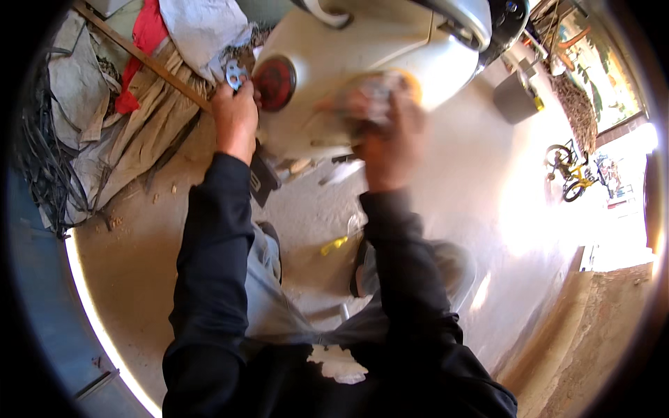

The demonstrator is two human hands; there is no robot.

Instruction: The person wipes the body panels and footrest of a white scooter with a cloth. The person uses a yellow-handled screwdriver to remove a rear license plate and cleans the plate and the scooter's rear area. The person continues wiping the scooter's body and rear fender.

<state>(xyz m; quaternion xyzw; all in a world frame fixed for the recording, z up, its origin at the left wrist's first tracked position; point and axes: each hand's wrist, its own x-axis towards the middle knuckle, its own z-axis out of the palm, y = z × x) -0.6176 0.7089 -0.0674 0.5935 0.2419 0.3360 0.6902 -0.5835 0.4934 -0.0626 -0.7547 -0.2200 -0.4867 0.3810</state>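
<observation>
The cream rear body of a scooter or similar vehicle (319, 57) stands in front of me, with a round red lamp (276, 84) on its left side. My left hand (235, 112) grips a bluish metal plate with round holes (236, 74) just left of that lamp. Against the body panel, my right hand (394, 136) holds a crumpled cloth (373, 96); both are blurred by motion. An orange lamp lens (410, 86) shows partly from behind the hand and cloth. The fingertips of my right hand cannot be made out.
Sacks and sheeting (151, 115) are heaped at left under a wooden stick (151, 62), beside black strips (47, 162). A yellow-handled tool (334, 245) lies between my feet. Further right are a grey bucket (517, 96) and a small yellow bicycle (572, 170).
</observation>
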